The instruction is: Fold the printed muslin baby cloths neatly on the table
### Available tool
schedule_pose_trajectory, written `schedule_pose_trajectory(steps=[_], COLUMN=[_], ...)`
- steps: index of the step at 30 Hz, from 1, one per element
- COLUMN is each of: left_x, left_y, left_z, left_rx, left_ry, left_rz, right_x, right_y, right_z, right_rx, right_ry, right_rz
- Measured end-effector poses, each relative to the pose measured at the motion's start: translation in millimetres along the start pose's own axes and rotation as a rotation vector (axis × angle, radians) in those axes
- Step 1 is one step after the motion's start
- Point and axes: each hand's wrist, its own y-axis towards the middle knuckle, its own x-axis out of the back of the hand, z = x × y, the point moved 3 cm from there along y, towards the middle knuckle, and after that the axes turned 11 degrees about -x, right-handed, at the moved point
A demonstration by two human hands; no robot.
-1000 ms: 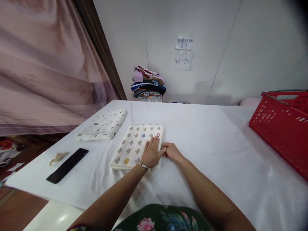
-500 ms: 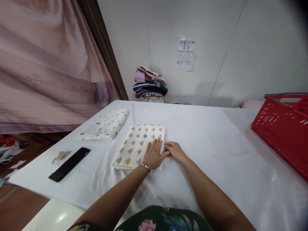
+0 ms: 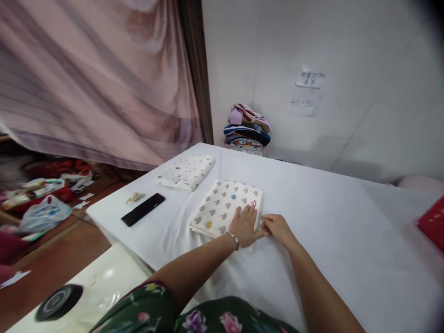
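Note:
A folded white cloth [image 3: 224, 206] printed with grey mushrooms, plus a blue, a yellow and a red one, lies flat on the white table cover [image 3: 308, 203]. My left hand [image 3: 245, 226] rests flat on its lower right part, fingers stretched out and thumb pointing right. Just right of the cloth's edge, my right hand [image 3: 277, 227] has its fingers curled and pinched together near my left thumb. What lies between those fingertips is too small to tell. Another folded white cloth [image 3: 187, 172] with a small dark print lies behind and to the left.
A flat black object [image 3: 143, 209] and a small beige scrap [image 3: 135, 198] lie at the left of the table. A red basket [image 3: 432, 224] stands at the right edge. Folded fabrics [image 3: 247, 132] are stacked by the wall. A white surface with a round black object [image 3: 59, 303] adjoins the table.
The camera view has turned left, so the table appears shifted right and more floor shows. Both hands keep nearly the same place at the mushroom cloth's right edge.

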Motion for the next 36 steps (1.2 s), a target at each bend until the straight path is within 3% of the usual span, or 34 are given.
schedule_pose_trajectory(steps=[6, 10, 14, 17, 22, 25, 30, 33, 36], left_x=[0.3, 6.0, 12.2, 15.8, 27.4, 39.8, 51.2, 46.1, 41.3], left_y=[-10.0, -44.5, -84.9, -110.1, -149.3, -169.5, -187.9, -187.4, -177.7], left_z=[-7.3, -15.2, -20.2, -19.3, -2.9, 21.9, 86.9, 115.0, 126.6], left_rx=[0.04, -0.07, -0.239, -0.362, -0.439, -0.331, 0.222, 0.455, 0.481], left_ry=[-0.048, -0.046, -0.082, -0.155, -0.316, -0.383, -0.365, -0.354, -0.352], left_rz=[0.026, -0.044, -0.077, -0.034, -0.03, -0.155, -0.441, -0.454, -0.399], right_x=[-0.9, -9.3, -26.6, -50.7, -81.7, -81.2, -82.0, -85.7, -85.5], right_y=[-16.2, -31.3, -48.5, -54.0, -39.9, -35.5, -50.5, -62.6, -67.0], right_z=[8.4, 20.5, 54.2, 65.5, 29.3, 14.3, 9.2, 1.6, -5.3], right_rx=[0.266, 0.299, 0.434, 0.613, 0.691, 0.693, 0.775, 0.887, 0.945], right_ry=[-0.022, -0.109, -0.214, -0.418, -0.98, -1.088, -1.081, -1.101, -1.143], right_rz=[-0.288, -0.306, -0.332, -0.335, -0.215, -0.24, -0.314, -0.3, -0.29])
